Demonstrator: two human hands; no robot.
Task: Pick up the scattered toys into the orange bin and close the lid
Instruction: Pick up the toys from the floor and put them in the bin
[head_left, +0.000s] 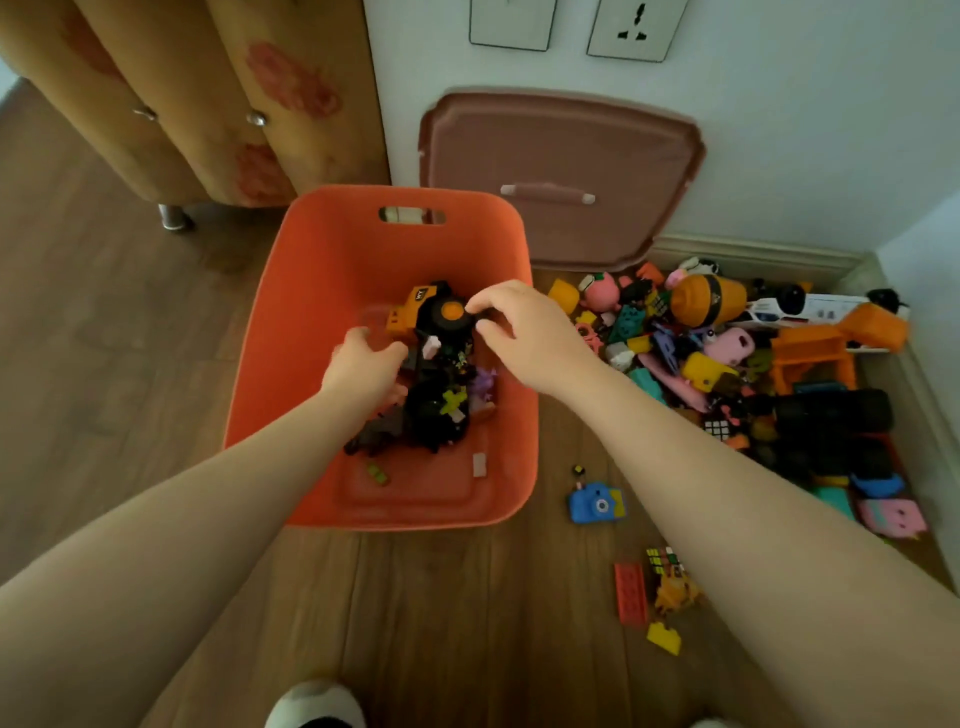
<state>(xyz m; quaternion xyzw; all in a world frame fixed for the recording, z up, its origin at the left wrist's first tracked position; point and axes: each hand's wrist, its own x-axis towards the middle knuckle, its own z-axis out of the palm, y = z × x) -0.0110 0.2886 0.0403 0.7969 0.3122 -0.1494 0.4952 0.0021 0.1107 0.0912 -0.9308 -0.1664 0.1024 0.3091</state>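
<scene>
Blue camera lies loose on the floor beside the bin. Over the bin, left hand curls, its contents hidden; right hand pinches the truck wheel. Risk: a wheel-only hold may slip. Lid leans against the wall.

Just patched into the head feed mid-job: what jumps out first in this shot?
The orange bin fills the centre of the floor, with both hands over the toys inside it: the left hand among dark toys, the right hand at a yellow truck. A big toy pile crowds the corner to the bin's right. The lid leans against the wall behind the bin, so it is not yet closed.
</scene>
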